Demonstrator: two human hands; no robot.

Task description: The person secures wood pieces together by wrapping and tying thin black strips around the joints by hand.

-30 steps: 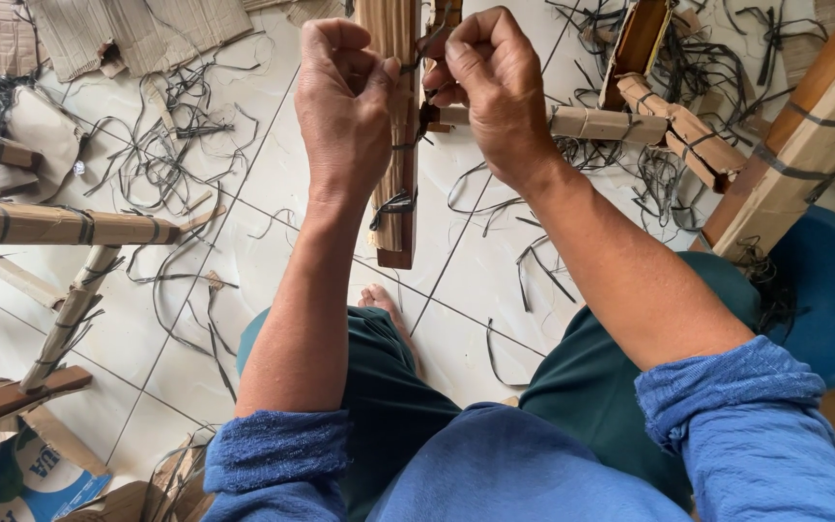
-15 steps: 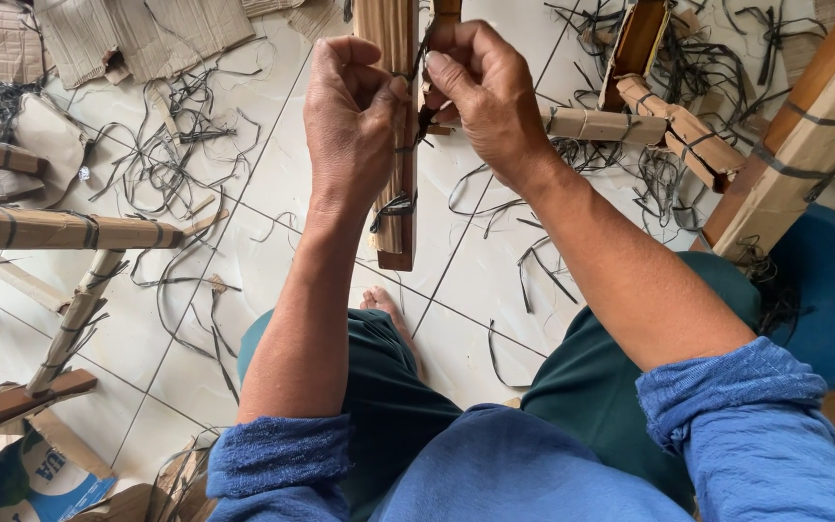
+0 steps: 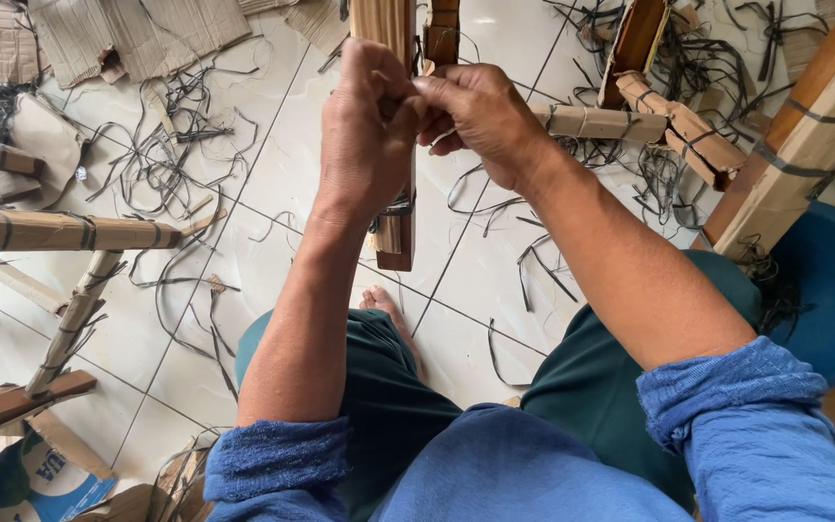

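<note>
Both hands are working at a strap on the upright wooden piece (image 3: 393,116) held over the white tiled floor (image 3: 273,164). The left hand (image 3: 367,135) is clenching it; the right hand (image 3: 480,116) is pinching the strap (hidden between fingers). Next move calls for a firm, steady pull.

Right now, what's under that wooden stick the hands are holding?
Under the wooden stick lie white floor tiles, a bare foot and black strap scraps. The left hand and right hand cover its middle.

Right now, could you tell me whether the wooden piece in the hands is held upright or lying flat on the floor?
Upright. The wooden piece hangs vertically, its lower end clear of the tiled floor, gripped by the left hand and right hand.
</note>
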